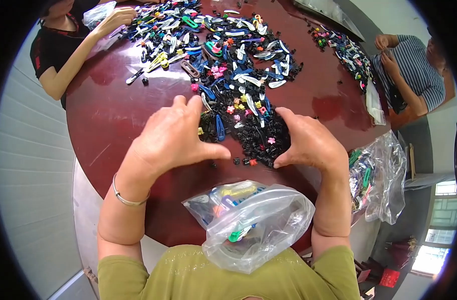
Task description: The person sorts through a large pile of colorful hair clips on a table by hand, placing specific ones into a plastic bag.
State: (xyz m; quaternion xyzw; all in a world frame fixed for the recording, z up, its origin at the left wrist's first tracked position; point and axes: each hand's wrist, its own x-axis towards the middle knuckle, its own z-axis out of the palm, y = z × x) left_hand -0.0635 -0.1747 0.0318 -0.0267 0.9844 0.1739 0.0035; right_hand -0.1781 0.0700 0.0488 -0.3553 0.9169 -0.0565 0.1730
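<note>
Left hand (168, 137) and right hand (312, 141), grips spread, seemingly empty, flank mid-frame clips (258, 140): probably gathering; next calls for closing inward.

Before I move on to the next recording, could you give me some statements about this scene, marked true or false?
1. A silver-coloured metal bangle circles the left wrist. True.
2. Both hands are inside a bag. False: the left hand and right hand are at the near part of a pile of black and multicoloured hair clips.
3. The open clear plastic bag by the olive-green shirt contains coloured clips. True.
4. The tabletop is white. False: the glossy tabletop is dark red.
</note>
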